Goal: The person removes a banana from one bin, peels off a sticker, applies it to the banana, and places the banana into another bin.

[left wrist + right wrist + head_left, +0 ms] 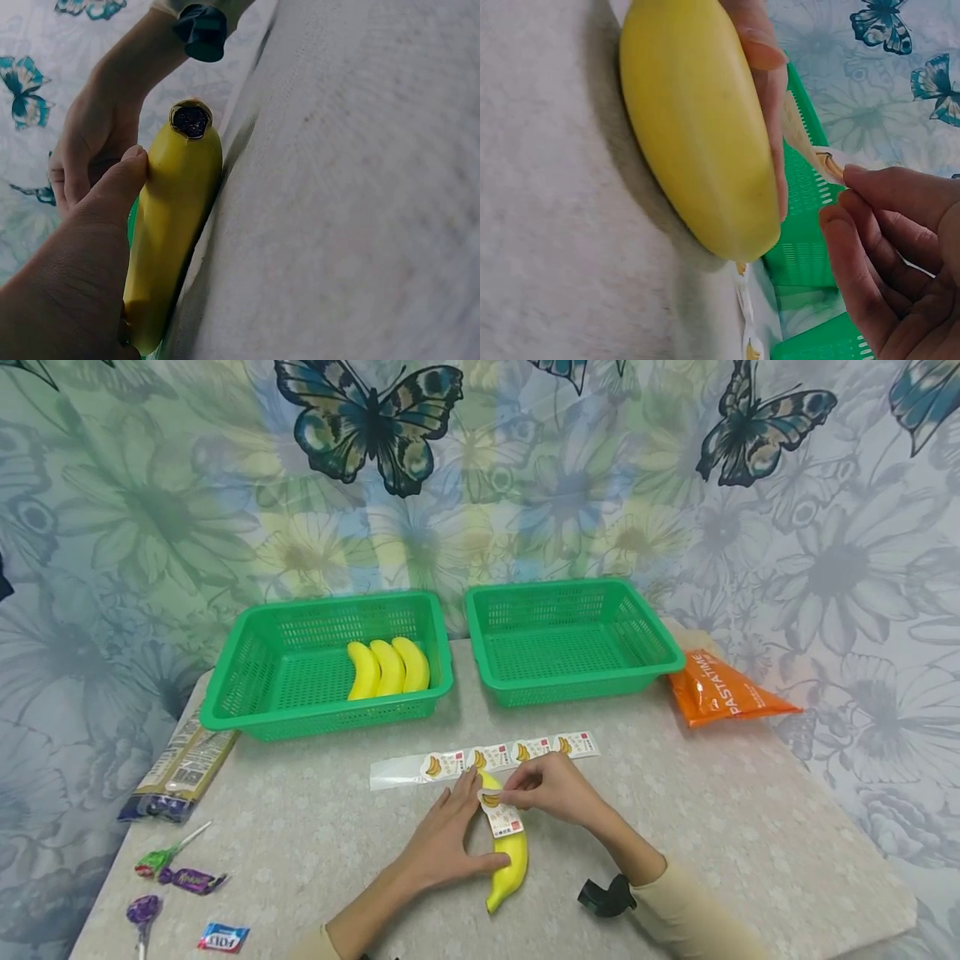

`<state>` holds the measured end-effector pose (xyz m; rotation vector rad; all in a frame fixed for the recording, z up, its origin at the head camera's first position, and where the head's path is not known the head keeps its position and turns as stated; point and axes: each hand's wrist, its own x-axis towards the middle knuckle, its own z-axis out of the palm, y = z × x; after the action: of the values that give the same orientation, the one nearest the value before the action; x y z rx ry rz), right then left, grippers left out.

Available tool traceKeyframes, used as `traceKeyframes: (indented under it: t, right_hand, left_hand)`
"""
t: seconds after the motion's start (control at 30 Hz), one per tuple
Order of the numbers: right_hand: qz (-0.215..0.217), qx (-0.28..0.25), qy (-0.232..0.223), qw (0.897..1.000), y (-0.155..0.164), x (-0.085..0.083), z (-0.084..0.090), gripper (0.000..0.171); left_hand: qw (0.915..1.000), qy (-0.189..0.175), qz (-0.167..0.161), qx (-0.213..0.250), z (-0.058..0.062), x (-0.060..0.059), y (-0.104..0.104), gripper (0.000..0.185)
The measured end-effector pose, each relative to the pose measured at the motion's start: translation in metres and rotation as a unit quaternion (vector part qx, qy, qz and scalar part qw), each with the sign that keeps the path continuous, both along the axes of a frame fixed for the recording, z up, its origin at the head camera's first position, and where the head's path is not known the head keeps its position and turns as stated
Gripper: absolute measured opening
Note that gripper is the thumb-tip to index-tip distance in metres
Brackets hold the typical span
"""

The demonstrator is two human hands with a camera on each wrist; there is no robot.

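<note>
Grey speckled table (712, 827) carries everything I see. Two green baskets sit along its far edge: the left basket (247, 693) holds three bananas side by side against its right wall, while the right basket (645, 647) shows nothing inside. An orange pasta bag (720, 693) lies by the right edge, a dark packet (180, 768) by the left, and a few sweets (187, 881) at the near left corner.

Between baskets and near edge lies a sticker strip (487, 758), parallel to the far edge. Just below it, the banana (510, 860) rests on the table, stalk toward me. My left hand (446, 839) lies over it, thumb pressing its side, fingers fairly straight; I judge this keeps the fruit from rolling. My right hand (551, 789) pinches a sticker (498, 812) by its upper edge, the label draped across the banana's upper half, probably so it goes on flat. The right wrist view shows that pinch (840, 169) beside the fruit.
</note>
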<state>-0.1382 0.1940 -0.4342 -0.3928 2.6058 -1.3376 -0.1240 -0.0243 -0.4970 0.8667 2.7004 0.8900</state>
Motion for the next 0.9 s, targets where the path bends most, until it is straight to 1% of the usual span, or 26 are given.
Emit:
traceKeyframes:
  t: [0.27,0.47,0.57,0.77,0.9]
  right_hand:
    - [-0.004,0.003,-0.001,1.0,-0.001,0.001,-0.009,0.014]
    - [-0.009,0.012,0.006,1.0,-0.003,0.002,-0.012,0.012]
    - [-0.01,0.013,0.004,1.0,-0.003,0.002,-0.012,0.012]
    - [-0.017,0.017,-0.002,1.0,-0.004,0.003,-0.014,0.011]
    - [-0.03,0.028,-0.004,0.999,-0.004,0.004,-0.014,0.01]
  left_hand:
    - [0.9998,0.015,-0.004,-0.009,0.0,0.0,0.0,0.118]
    - [0.9997,0.021,-0.006,-0.014,0.001,0.0,0.0,0.116]
    - [0.9996,0.023,-0.008,-0.014,0.001,0.001,-0.001,0.11]
    - [0.9997,0.022,-0.001,-0.008,0.002,0.002,0.0,0.086]
    - [0.9998,0.021,0.003,-0.003,0.002,0.002,0.001,0.083]
